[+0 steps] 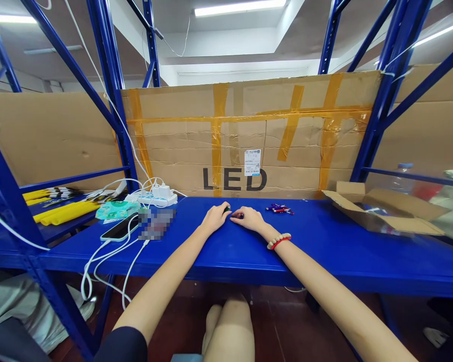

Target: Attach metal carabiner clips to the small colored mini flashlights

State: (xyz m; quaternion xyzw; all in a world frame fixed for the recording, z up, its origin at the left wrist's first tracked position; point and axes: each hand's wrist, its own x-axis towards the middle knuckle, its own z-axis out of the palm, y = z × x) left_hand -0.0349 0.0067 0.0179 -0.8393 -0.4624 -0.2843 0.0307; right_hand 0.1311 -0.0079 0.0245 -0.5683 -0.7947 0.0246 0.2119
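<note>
Over the middle of the blue shelf top (pixel 249 251), my left hand (pixel 215 219) rests with its fingers curled together. A tiny dark piece shows at its fingertips, too small to name. Close by on the right, my right hand (pixel 249 219) is bent into a pinch. Whatever its fingers hold, if anything, is hidden. The two hands' fingertips nearly meet. To the right of my right hand lies a small pile of red and purple shiny items (pixel 280 208), whose kind I cannot make out.
An opened cardboard box (pixel 385 221) stands at the right. On the left are a phone (pixel 120 229), white cables, a white power strip (pixel 158 197), a green packet (pixel 117 210) and yellow items (pixel 66 213). A taped cardboard panel (pixel 173 146) closes off the back between blue posts.
</note>
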